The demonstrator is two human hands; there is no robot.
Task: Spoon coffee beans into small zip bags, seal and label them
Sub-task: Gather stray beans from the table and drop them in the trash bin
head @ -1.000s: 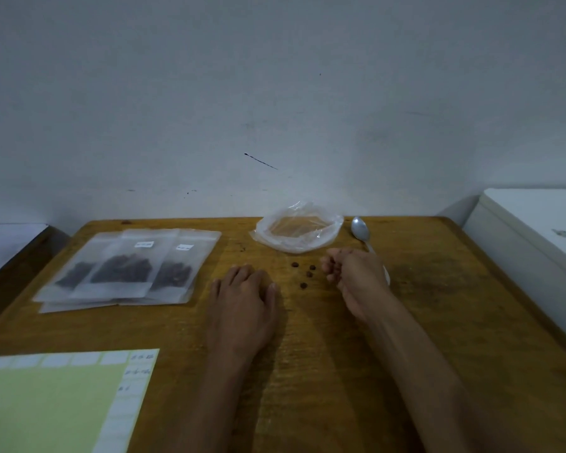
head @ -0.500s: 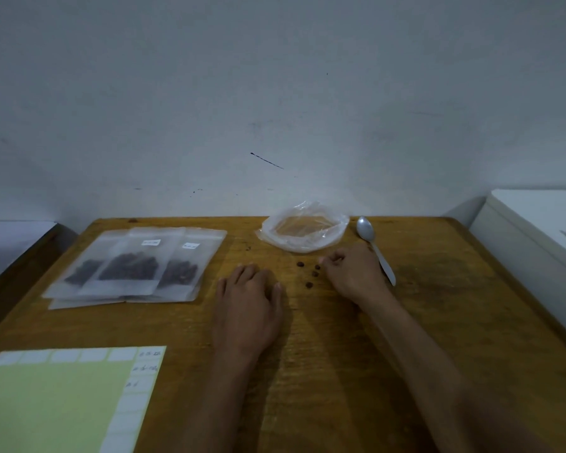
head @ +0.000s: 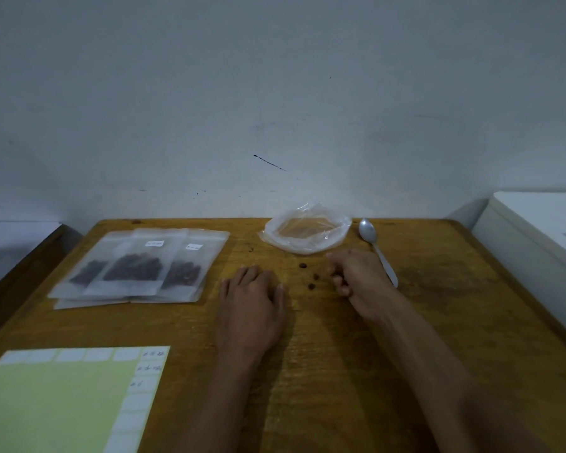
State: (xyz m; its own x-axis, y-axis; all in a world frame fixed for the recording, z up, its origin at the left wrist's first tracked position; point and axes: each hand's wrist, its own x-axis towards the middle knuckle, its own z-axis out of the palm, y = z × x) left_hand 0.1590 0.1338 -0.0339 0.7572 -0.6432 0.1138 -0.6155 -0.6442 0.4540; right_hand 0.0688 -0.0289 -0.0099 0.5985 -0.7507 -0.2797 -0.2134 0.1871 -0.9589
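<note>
**While loose beans lie between our hands, the filled bags wait at the left**

While our left hand (head: 249,308) rests flat on the wooden surface (head: 438,322), palm down with fingers relaxed and holding nothing, our right hand (head: 356,279) sits just beside three stray coffee beans (head: 311,276) with its fingers curled inward. We cannot tell whether those curled fingers pinch a bean or hold nothing at all. The beans lie on the bare wood between the two hands, closer to the right one.

Beyond the beans, near the far edge, a crumpled clear plastic bag (head: 306,231) lies open. To its right a metal spoon (head: 375,248) rests on the wood, bowl toward the wall, its handle running down past the right hand's knuckles.

At the far left, small zip bags (head: 138,266) overlap in a fan; three show dark beans inside, and two carry small white labels near the top. Nearest us on the left lies a label sheet (head: 62,403), pale green where labels are gone, with white labels along its top and right edges, some written on.
</note>
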